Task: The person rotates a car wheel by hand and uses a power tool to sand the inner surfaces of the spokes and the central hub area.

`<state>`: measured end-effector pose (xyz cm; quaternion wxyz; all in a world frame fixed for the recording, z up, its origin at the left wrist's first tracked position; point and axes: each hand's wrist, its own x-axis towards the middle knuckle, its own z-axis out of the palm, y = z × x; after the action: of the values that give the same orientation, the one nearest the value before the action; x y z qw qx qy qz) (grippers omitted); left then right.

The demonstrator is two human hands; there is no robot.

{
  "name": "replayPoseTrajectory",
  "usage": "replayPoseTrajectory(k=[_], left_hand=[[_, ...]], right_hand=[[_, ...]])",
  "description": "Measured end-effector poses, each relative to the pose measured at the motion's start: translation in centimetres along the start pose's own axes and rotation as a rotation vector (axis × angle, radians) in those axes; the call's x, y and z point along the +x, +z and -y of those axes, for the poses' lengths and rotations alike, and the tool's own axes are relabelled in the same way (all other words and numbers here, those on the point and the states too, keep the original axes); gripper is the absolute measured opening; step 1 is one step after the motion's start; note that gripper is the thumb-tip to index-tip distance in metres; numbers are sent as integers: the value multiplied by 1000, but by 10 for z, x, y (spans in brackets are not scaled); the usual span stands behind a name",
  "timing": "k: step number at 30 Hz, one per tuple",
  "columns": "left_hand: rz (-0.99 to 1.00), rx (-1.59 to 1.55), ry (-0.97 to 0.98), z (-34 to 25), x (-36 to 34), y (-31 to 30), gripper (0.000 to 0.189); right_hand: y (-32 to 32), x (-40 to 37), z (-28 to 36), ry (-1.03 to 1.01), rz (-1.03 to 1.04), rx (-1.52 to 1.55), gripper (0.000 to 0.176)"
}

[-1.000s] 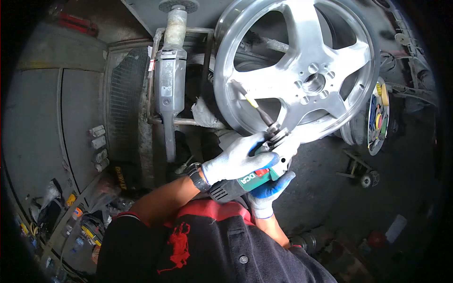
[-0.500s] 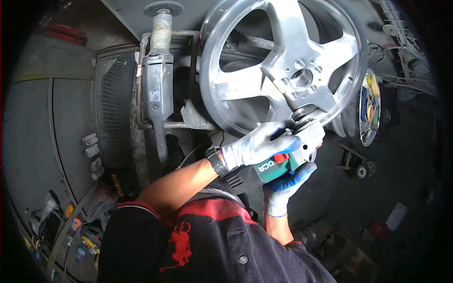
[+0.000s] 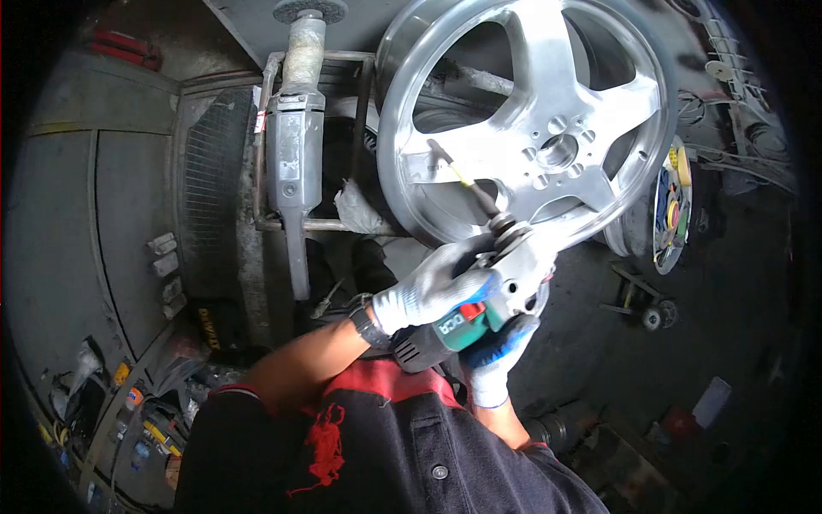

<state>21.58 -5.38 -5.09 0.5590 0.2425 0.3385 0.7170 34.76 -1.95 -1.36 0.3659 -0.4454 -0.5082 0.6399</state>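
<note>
Left hand (image 3: 428,289): white glove, closed over the top of the grinder (image 3: 469,325).
Right hand (image 3: 495,349): blue glove, clasping the grinder from below.
Grinder: before the chest, just under the wheel (image 3: 599,94) rim; its rod (image 3: 467,182) lies across a spoke.
Rack (image 3: 334,225): holds a big grinder (image 3: 294,154), upright.
Tray (image 3: 128,403): small items, too blurred to name.
Hidden: the grinder's head is partly behind the gloves; whether the rod tip touches is unclear.
Change: half a second ago the grinder sat further right, with the rod near the hub.

Dim workshop light falls from above onto the alloy wheel (image 3: 531,120), whose bare spokes gleam pale. Fisheye bending and a black vignette ring the edges. The floor (image 3: 685,343) lies in shadow, and the gloved left hand (image 3: 432,287) is slightly motion-blurred.
</note>
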Motion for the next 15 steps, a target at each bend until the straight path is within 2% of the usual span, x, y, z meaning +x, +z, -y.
replayPoseTrajectory(k=[2,3,5,8,9,11,13,15], left_hand=[[13,27,27,0,20,5,51],[24,99,89,10,30,4,50],[150,23,-27,6,44,5,63],[139,5,-82,4,46,6,65],[138,-7,-109,3,45,5,65],[160,-17,-83,4,35,0,62],[49,52,32,4,21,-1,50],[43,-24,-29,10,9,-6,60]], right_hand=[[2,10,12,22,-33,110,88],[2,16,15,-111,60,43,79],[3,21,18,-125,-86,-38,69],[0,24,18,-105,-90,5,66],[1,22,17,-103,-87,3,66],[4,13,14,-108,-95,-4,79],[11,5,14,-95,-45,-26,85],[14,-3,9,-114,-13,-102,95]])
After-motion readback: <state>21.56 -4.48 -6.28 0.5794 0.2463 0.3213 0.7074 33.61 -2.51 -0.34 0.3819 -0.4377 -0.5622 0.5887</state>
